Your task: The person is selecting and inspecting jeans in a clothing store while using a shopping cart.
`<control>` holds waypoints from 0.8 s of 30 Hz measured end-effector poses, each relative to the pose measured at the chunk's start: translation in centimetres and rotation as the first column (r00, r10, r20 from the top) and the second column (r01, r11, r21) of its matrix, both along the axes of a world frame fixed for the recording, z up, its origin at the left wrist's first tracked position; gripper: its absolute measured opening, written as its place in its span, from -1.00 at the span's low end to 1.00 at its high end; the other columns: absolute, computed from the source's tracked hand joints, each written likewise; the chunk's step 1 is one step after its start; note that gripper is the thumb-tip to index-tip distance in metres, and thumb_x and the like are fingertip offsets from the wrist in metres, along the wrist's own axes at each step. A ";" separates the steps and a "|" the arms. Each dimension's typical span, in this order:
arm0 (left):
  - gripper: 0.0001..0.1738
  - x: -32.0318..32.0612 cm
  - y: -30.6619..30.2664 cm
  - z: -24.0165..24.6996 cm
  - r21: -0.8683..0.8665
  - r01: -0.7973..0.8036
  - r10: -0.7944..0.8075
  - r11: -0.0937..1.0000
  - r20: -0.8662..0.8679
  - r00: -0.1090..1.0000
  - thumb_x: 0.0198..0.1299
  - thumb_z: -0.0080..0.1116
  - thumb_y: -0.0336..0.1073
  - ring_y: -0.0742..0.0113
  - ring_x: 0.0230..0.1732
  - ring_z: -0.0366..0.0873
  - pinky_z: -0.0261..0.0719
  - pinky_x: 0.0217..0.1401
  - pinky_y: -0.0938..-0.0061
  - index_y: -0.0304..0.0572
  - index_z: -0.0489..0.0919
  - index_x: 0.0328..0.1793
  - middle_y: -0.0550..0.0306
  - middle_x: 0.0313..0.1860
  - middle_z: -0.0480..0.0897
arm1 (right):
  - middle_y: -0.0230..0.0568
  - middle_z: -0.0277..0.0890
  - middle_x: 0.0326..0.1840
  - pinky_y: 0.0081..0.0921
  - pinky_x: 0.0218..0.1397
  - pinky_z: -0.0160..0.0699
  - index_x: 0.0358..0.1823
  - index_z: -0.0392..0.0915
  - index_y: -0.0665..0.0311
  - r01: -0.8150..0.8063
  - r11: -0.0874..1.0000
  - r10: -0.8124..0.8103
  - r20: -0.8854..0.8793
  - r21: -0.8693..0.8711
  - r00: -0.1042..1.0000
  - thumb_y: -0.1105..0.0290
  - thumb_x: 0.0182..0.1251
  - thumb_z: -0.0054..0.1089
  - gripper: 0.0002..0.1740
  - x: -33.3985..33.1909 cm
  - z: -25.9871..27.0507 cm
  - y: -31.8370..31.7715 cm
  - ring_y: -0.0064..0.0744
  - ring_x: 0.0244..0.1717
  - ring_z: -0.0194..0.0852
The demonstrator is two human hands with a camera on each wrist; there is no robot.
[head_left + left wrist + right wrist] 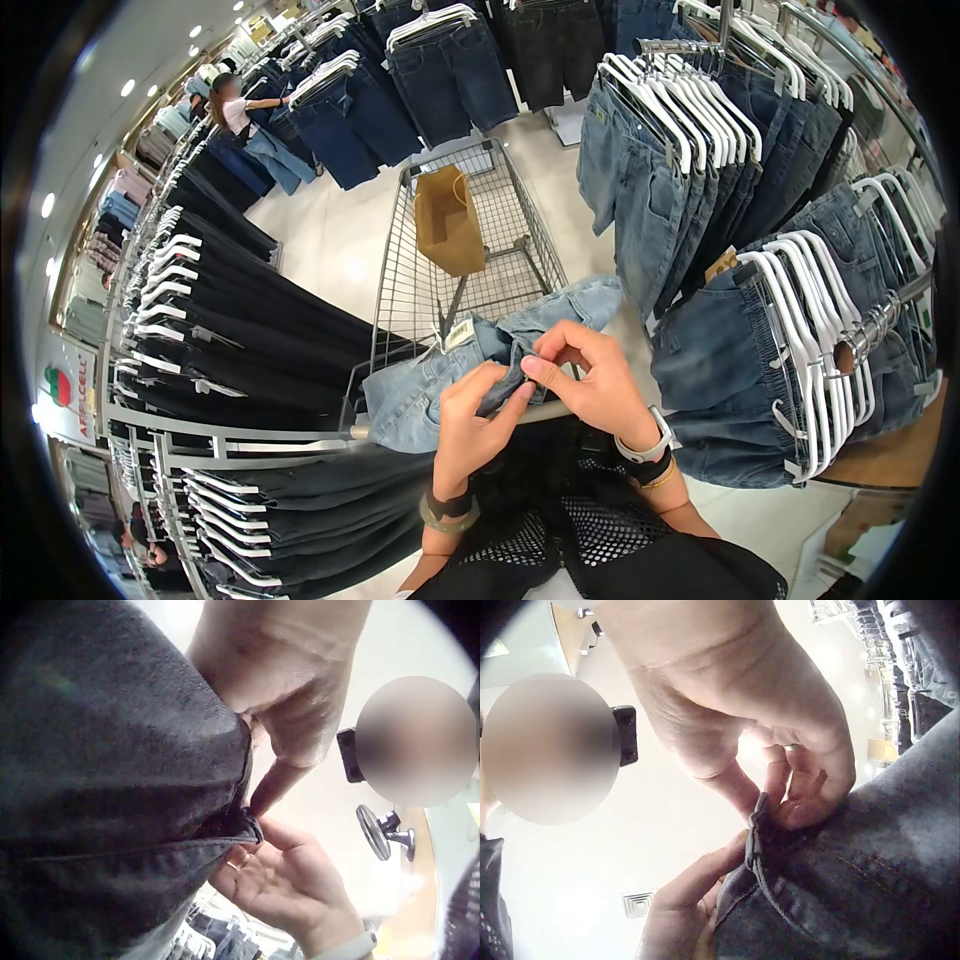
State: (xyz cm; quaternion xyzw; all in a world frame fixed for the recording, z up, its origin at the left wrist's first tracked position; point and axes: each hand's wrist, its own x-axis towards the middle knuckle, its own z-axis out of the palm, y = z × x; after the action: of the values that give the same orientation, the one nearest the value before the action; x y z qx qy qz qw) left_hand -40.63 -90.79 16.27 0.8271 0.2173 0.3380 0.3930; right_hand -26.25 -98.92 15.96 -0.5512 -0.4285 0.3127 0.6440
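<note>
A pair of light blue jeans (410, 385) lies over the cart's handle, a pale label (458, 334) showing at the waist. My left hand (472, 425) pinches the denim at the middle of the waistband, thumb against the fingers. Right beside it, my right hand (590, 378) pinches the same spot between thumb and bent fingers. In the right wrist view, the raised waistband end (757, 817) sits between the right thumb and fingers, with the left thumb close below. The left wrist view shows both hands meeting at the folded edge (247, 825). Whether a button is there, I cannot tell.
A wire shopping cart (540, 230) stands ahead, carrying a brown paper bag (450, 225). Black trousers (270, 330) hang on a rack at left, denim shorts (710, 350) on white hangers at right. Another person (245, 120) stands by the far-left racks.
</note>
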 end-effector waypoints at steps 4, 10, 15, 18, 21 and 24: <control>-0.79 -0.7 0.3 -0.3 -0.083 -0.046 0.047 0.995 0.012 0.999 -0.01 0.35 -0.49 0.35 -0.51 0.45 0.39 -0.43 0.53 -0.38 0.53 -0.31 0.06 -0.49 0.53 | -0.26 0.49 -0.47 -0.56 -0.35 0.48 -0.42 0.40 0.41 0.000 1.000 0.002 -0.050 0.026 0.999 0.44 0.25 0.24 -0.78 -0.5 -0.6 0.6 -0.52 -0.45 0.48; -0.83 -1.0 0.8 0.0 -0.156 -0.023 0.031 0.988 0.049 0.998 0.00 0.32 -0.52 0.54 -0.49 0.39 0.33 -0.43 0.61 -0.40 0.54 -0.33 0.18 -0.53 0.51 | -0.22 0.46 -0.42 -0.53 -0.37 0.47 -0.40 0.33 0.40 0.003 0.999 -0.003 0.013 0.036 1.000 0.48 0.27 0.18 -0.79 -1.2 -0.1 0.8 -0.48 -0.45 0.44; -0.92 -2.7 2.9 0.9 -0.418 -0.094 0.161 0.903 0.127 0.979 0.18 0.17 -0.48 0.64 -0.43 0.35 0.32 -0.40 0.66 -0.40 0.59 -0.30 0.35 -0.50 0.53 | -0.19 0.37 -0.35 -0.56 -0.39 0.47 -0.42 0.28 0.40 0.133 0.991 -0.131 0.107 -0.014 0.986 0.57 0.25 0.17 -0.80 -0.9 0.4 1.5 -0.45 -0.46 0.41; -0.91 -3.0 3.5 1.2 -0.387 -0.096 0.146 0.917 0.101 0.984 0.20 0.17 -0.47 0.65 -0.44 0.32 0.28 -0.40 0.70 -0.39 0.59 -0.27 0.36 -0.49 0.52 | -0.19 0.35 -0.33 -0.60 -0.42 0.48 -0.41 0.28 0.40 0.118 0.992 -0.116 0.073 -0.034 0.991 0.60 0.23 0.16 -0.80 -1.0 0.8 1.9 -0.50 -0.41 0.44; -0.90 -2.1 3.9 2.2 -0.459 -0.082 0.154 0.885 0.122 0.981 0.23 0.17 -0.45 0.68 -0.45 0.28 0.25 -0.41 0.73 -0.39 0.58 -0.23 0.38 -0.48 0.49 | -0.17 0.36 -0.29 -0.56 -0.35 0.51 -0.37 0.33 0.39 0.131 0.986 -0.131 0.005 -0.107 0.991 0.57 0.23 0.18 -0.84 -0.8 2.0 1.9 -0.45 -0.26 0.49; -0.88 -2.0 4.5 2.4 -0.512 -0.041 0.127 0.858 0.135 0.983 0.25 0.16 -0.43 0.70 -0.45 0.26 0.22 -0.41 0.74 -0.38 0.57 -0.21 0.39 -0.48 0.47 | -0.15 0.38 -0.18 -0.40 -0.09 0.50 -0.25 0.43 0.37 0.182 0.979 -0.149 0.290 -0.089 0.945 0.50 0.21 0.22 -0.84 -1.0 2.3 2.3 -0.28 -0.03 0.47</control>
State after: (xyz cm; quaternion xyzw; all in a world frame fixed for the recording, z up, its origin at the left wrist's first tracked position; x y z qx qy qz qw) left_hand -42.65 -86.32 18.67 0.6537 0.3012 0.3528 0.5979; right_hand -27.23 -96.58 18.30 -0.6601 -0.4493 0.1999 0.5679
